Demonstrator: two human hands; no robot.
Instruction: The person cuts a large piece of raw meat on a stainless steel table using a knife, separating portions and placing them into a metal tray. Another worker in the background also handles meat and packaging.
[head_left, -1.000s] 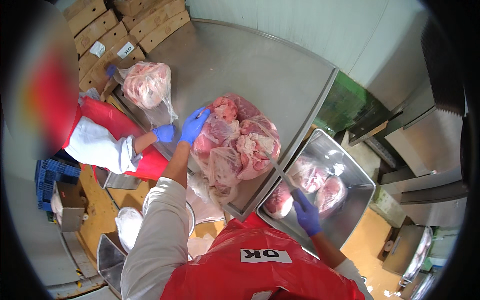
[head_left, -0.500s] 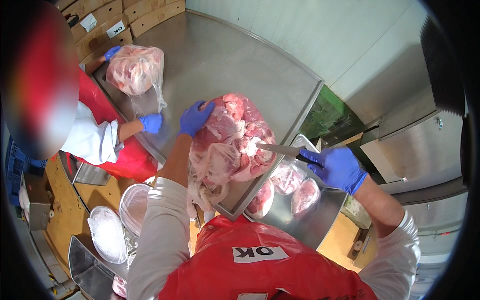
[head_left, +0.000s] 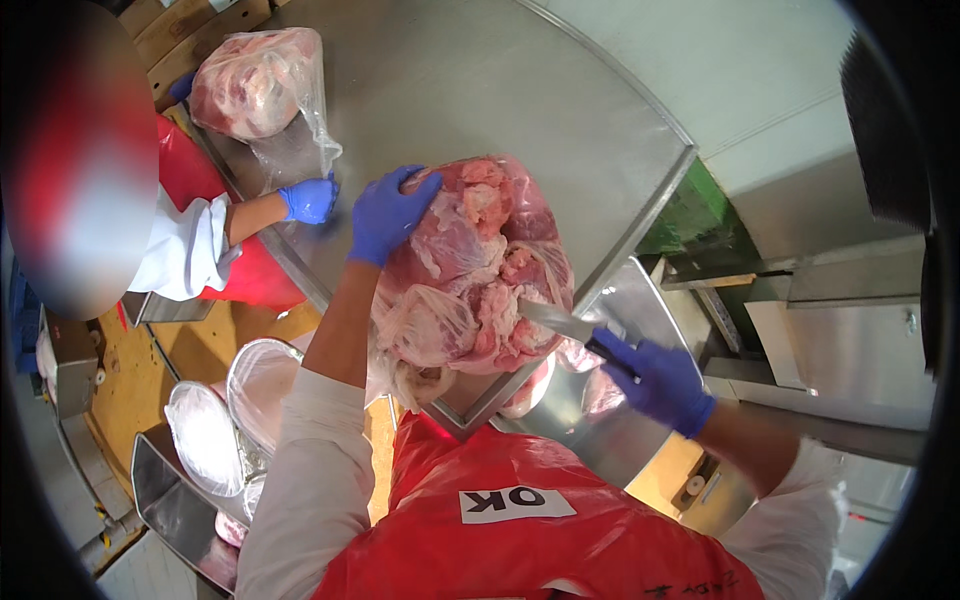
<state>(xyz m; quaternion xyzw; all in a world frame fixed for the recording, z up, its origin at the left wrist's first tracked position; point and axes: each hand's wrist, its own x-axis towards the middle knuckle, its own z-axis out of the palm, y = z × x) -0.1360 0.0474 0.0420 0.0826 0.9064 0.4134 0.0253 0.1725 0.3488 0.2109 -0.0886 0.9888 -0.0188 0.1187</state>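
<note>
A large block of raw meat (head_left: 455, 235), partly wrapped in clear plastic film, lies at the near corner of the steel table (head_left: 450, 90). My blue-gloved left hand (head_left: 392, 215) grips its upper left side, fingers curved over the top. In my blue-gloved right hand (head_left: 655, 382) is a knife (head_left: 555, 318) with a dark handle. The blade points left, and its tip meets the pale fatty part at the meat's lower right. Whether the tip is inside the meat is hard to tell.
A co-worker's gloved hand (head_left: 310, 199) is beside another film-wrapped piece of meat (head_left: 255, 85) at the far left. Below the table's right edge, a metal tub (head_left: 655, 300) holds pieces of meat. Film-lined containers (head_left: 203, 438) stand at lower left. Cardboard boxes (head_left: 180, 35) sit behind.
My right hand and knife have moved lower and slightly left, and the blade now slants more. My left hand keeps hold of the meat. The whole view has shifted a little.
</note>
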